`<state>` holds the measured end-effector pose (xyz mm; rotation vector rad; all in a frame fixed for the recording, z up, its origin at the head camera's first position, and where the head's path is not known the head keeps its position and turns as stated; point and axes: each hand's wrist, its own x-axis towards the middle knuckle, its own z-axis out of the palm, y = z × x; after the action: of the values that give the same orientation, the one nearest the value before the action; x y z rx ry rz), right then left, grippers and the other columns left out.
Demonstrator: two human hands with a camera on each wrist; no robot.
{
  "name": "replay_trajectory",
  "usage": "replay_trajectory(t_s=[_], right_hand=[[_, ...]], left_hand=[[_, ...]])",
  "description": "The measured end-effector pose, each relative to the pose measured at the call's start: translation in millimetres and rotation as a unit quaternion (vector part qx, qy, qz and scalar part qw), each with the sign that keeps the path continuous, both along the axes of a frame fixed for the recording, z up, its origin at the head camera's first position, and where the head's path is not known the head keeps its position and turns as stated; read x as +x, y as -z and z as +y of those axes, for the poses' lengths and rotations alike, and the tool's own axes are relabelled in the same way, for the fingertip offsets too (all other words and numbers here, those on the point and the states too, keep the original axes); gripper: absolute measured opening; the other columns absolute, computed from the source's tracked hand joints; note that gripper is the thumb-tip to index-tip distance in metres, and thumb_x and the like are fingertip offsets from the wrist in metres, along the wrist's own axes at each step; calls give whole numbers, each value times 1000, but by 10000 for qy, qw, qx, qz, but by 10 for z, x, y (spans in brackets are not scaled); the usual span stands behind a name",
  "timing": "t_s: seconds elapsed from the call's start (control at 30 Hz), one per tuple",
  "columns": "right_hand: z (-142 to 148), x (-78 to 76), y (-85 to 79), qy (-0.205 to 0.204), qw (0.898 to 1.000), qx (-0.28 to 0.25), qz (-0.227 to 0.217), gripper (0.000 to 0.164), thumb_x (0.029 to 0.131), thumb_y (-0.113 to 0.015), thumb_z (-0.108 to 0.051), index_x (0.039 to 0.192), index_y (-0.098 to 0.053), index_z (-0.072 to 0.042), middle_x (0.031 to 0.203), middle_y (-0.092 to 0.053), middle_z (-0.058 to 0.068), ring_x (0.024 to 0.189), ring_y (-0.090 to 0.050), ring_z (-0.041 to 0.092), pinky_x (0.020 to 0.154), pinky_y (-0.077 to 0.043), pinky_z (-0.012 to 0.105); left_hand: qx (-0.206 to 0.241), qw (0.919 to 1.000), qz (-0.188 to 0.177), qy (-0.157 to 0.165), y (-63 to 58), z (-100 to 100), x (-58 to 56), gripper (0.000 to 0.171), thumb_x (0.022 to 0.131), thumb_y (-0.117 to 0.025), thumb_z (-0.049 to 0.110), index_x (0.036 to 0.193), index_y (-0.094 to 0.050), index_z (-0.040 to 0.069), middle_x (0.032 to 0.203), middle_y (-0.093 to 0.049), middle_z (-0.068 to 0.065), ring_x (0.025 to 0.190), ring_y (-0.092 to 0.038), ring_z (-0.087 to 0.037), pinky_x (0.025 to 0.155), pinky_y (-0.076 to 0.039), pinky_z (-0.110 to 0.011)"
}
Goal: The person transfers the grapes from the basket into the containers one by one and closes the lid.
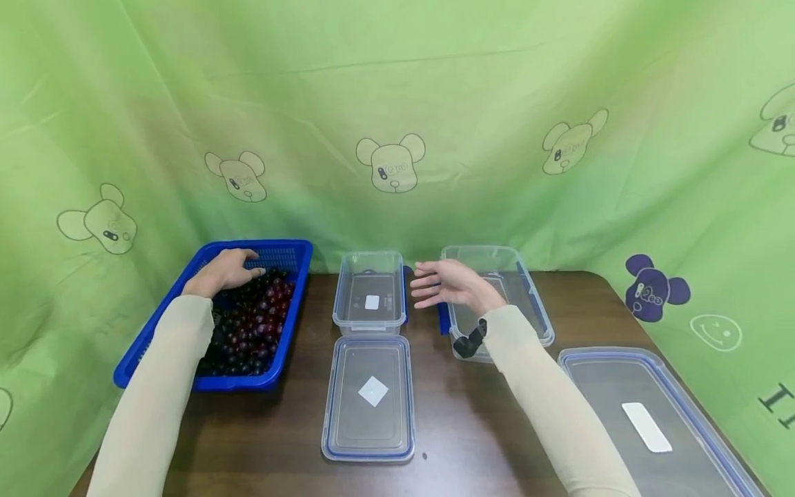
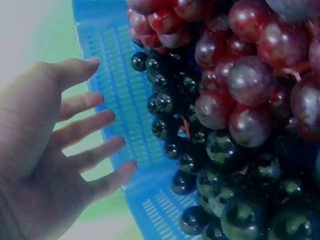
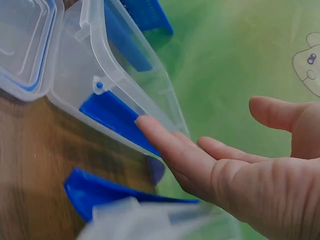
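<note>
In the head view, a blue basket (image 1: 290, 331) on the left holds red grapes (image 1: 263, 310) and dark grapes (image 1: 239, 359). My left hand (image 1: 228, 268) is over the basket's back part. The left wrist view shows that left hand (image 2: 55, 135) with fingers spread and nothing held, beside the dark grapes (image 2: 172, 110) and the red grapes (image 2: 250, 85). My right hand (image 1: 456, 283) hovers between a small clear container (image 1: 369, 324) and a larger clear container (image 1: 534, 310). Its fingers are extended and hold nothing, as the right wrist view of the right hand (image 3: 235, 165) also shows.
A small lid with a blue seal (image 1: 369, 438) lies in front of the small container. At the right, a larger lid (image 1: 621, 386) rests on the brown table (image 1: 459, 442). Behind everything hangs a green curtain (image 1: 484, 90) with printed bear faces.
</note>
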<state>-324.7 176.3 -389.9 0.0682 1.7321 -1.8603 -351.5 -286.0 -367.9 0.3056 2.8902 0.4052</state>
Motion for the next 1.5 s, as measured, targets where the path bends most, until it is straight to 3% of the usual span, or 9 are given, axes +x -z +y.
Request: replay_trajectory(t_s=[0.23, 0.53, 0.67, 0.77, 0.87, 1.03, 1.2, 1.3, 1.5], right_hand=[[-121, -10, 92, 223, 9996, 95, -143, 61, 113, -46, -27, 159, -28, 9, 162, -34, 35, 150, -39, 51, 122, -42, 59], [-200, -52, 77, 441, 9986, 257, -133, 59, 111, -48, -25, 157, -34, 8, 159, -37, 34, 144, -45, 48, 122, -42, 55], [-216, -79, 101, 510, 9982, 253, -183, 57, 111, -48, -25, 157, -34, 7, 158, -39, 33, 141, -47, 45, 122, -42, 54], [-229, -90, 131, 583, 9977, 262, -235, 55, 111, -49, -24, 155, -37, 7, 147, -47, 29, 127, -55, 38, 118, -47, 50], [-242, -96, 161, 634, 9973, 268, -260, 51, 111, -50, -22, 153, -40, 6, 132, -51, 21, 114, -56, 29, 111, -51, 46], [-280, -86, 201, 699, 9967, 275, -309, 39, 109, -53, -18, 143, -48, 1, 125, -50, 17, 110, -55, 28, 108, -52, 46], [-323, -81, 243, 601, 9969, 460, -211, 25, 107, -55, -9, 130, -53, -1, 112, -55, 12, 103, -58, 26, 101, -55, 42], [-331, -82, 260, 533, 9968, 593, -108, 34, 105, -56, -3, 137, -50, 2, 108, -57, 9, 100, -59, 24, 96, -56, 39], [-330, -84, 274, 521, 9965, 647, -69, 52, 102, -54, 6, 152, -40, 2, 117, -54, 14, 106, -59, 27, 93, -58, 37]], left_hand=[[207, 9997, -109, -82, 103, -45, 0, 60, 108, -56, 33, 154, -46, -3, 160, -41, -34, 145, -43, -54, 115, -41, -69], [314, 9992, -231, -3, 154, -42, -49, 64, 104, -62, 30, 156, -43, -3, 161, -38, -35, 147, -36, -57, 116, -39, -71], [283, 9992, -276, -25, 177, -23, -76, 67, 103, -66, 28, 157, -42, -3, 161, -36, -36, 142, -45, -55, 111, -45, -68], [260, 9992, -309, -33, 222, 3, -100, 68, 101, -69, 25, 157, -42, -2, 161, -36, -38, 125, -58, -48, 97, -51, -56], [266, 9989, -392, -14, 275, 30, -123, 68, 100, -69, 19, 158, -41, -2, 162, -34, -38, 114, -59, -40, 85, -46, -48], [262, 9984, -507, -31, 334, 39, -151, 68, 100, -67, 12, 159, -38, -2, 163, -32, -37, 128, -55, -48, 86, -47, -48], [212, 9982, -541, -111, 359, 14, -163, 68, 98, -68, 8, 158, -40, -4, 161, -37, -37, 118, -55, -41, 84, -45, -47], [209, 9980, -584, -156, 379, 4, -170, 67, 98, -68, 8, 158, -40, -4, 160, -37, -38, 118, -55, -40, 86, -47, -48], [147, 9975, -655, -200, 408, -31, -171, 64, 99, -68, 12, 155, -43, -5, 155, -43, -40, 120, -57, -44, 88, -51, -49]])
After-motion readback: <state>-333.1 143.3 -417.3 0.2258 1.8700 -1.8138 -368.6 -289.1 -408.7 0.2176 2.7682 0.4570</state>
